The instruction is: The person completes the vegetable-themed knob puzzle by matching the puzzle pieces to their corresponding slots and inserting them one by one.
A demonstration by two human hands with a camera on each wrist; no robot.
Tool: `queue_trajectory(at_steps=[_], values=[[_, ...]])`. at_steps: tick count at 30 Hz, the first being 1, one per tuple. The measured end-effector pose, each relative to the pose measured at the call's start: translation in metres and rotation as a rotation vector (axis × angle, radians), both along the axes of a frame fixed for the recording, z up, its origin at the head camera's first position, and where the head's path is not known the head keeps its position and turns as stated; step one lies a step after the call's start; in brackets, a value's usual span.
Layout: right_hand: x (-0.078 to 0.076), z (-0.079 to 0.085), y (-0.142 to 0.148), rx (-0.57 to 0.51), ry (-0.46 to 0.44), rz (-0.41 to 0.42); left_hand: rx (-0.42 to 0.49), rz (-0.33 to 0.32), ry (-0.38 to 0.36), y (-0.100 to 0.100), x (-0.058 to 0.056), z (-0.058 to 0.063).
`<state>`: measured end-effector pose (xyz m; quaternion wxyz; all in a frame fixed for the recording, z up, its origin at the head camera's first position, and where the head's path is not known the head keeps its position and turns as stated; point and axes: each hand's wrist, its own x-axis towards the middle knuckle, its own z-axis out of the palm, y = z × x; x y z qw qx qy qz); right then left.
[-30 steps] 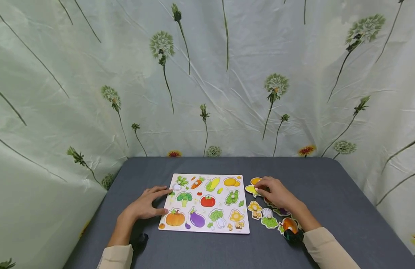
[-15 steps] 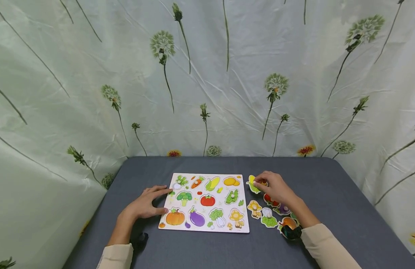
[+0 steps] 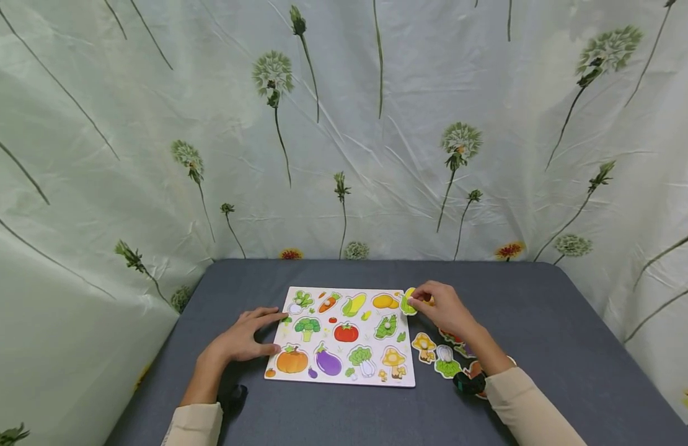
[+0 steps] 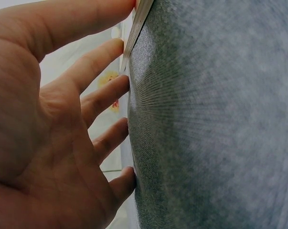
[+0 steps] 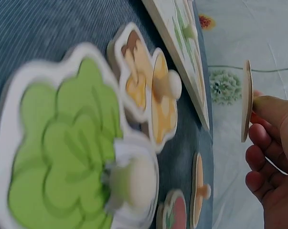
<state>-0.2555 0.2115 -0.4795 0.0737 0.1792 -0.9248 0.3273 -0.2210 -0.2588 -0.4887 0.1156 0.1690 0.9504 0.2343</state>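
A white wooden puzzle board (image 3: 367,340) printed with vegetables lies mid-table. Knobbed pieces show at its turnip (image 3: 301,301), carrot (image 3: 329,303) and pea (image 3: 386,327) pictures. My left hand (image 3: 245,337) has its thumb and fingers spread against the board's left edge. By the upper right corner, my right hand (image 3: 447,311) pinches a corn puzzle piece (image 3: 408,303), lifted off the table. The right wrist view has this corn piece (image 5: 248,102) nearly edge-on; its knob is hidden.
Right of the board lie a mushroom piece (image 3: 424,347) and a cabbage piece (image 3: 447,363), with more pieces partly hidden beneath the right forearm. A black wrist device (image 3: 469,383) is on that arm. A floral curtain (image 3: 344,124) hangs behind the grey table (image 3: 333,421).
My right hand has picked up the corn piece from the right-hand pile and carried it left to the board's upper right corner. My left hand has stayed in place.
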Motion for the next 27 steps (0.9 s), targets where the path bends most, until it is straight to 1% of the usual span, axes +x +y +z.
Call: queue_trajectory(at_steps=[6, 21, 27], values=[[-0.001, 0.002, -0.016, -0.016, -0.012, -0.009, -0.006, 0.001, 0.006, 0.000, -0.001, -0.003], [-0.012, 0.003, -0.054, -0.029, 0.014, -0.009, -0.002, 0.015, -0.008, 0.001, 0.000, 0.000], [-0.018, 0.000, -0.069, -0.052, -0.021, 0.002, 0.005, 0.008, -0.003, 0.000, 0.000, 0.001]])
